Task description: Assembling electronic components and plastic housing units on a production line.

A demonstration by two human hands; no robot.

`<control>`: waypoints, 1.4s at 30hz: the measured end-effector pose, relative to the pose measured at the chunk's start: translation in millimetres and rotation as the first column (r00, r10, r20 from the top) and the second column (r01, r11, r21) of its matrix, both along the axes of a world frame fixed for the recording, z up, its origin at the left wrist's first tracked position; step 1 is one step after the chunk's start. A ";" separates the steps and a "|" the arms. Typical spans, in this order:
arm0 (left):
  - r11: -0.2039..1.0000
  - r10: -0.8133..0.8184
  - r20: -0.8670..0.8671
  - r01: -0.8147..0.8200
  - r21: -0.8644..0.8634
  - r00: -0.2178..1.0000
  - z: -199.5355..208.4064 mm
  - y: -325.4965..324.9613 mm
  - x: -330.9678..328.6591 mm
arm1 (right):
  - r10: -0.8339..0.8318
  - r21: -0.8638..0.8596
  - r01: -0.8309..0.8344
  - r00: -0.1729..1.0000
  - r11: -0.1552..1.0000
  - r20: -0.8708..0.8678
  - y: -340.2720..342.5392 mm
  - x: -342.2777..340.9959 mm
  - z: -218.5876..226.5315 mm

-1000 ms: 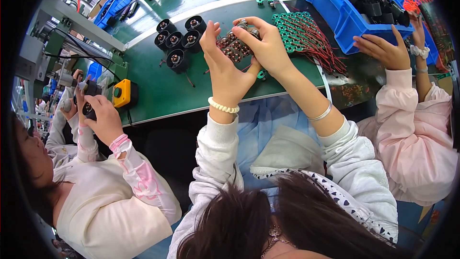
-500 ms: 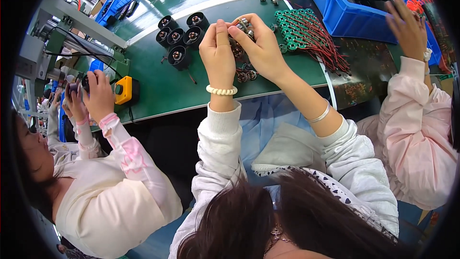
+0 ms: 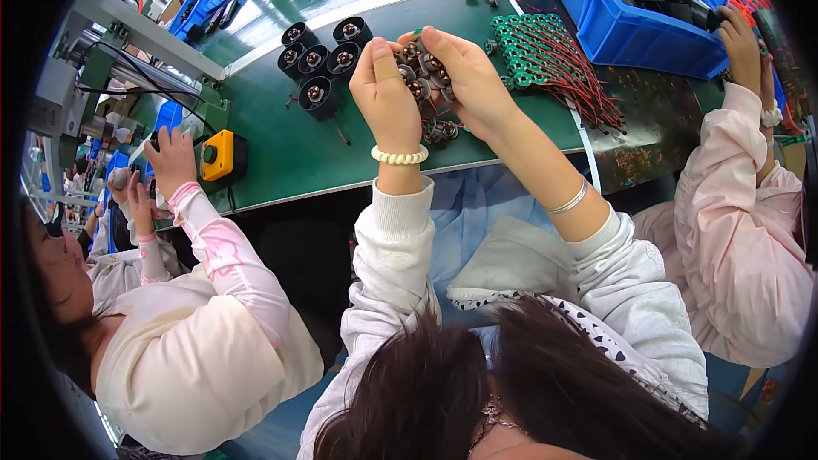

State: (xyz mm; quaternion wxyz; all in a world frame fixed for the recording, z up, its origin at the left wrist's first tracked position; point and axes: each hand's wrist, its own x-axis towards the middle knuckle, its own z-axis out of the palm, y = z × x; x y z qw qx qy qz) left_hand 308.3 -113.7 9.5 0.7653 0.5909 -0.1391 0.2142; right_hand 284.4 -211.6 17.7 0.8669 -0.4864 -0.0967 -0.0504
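Above the green bench, my left hand (image 3: 388, 106) has its fingers closed, palm side turned from view; what it grips is hidden. My right hand (image 3: 477, 89) is close beside it, thumb and fingers pinched at a small green circuit board (image 3: 417, 31), of which only an edge shows. Between and below my hands is a cluster of small round motors (image 3: 416, 88) with copper windings. Another motor (image 3: 440, 130) is by the heel of my right hand. Left of my hands stand several black round housings (image 3: 313, 60) with motors inside.
Green circuit boards (image 3: 528, 47) with red and black leads are laid out on the right. Behind them is a blue bin (image 3: 622, 34) of black parts. A yellow button box (image 3: 223, 156) sits at the left bench edge. Co-workers flank me on both sides.
My hands have parted slightly, showing more motors between them. The right co-worker's hand has dropped to the blue bin's side. The left co-worker's hands have moved apart.
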 end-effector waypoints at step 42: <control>0.961 -0.129 -0.103 0.098 -0.259 0.986 13.9 1.8 8.2 | -0.026 -0.285 0.048 0.997 0.957 0.079 -4.7 7.2 9.6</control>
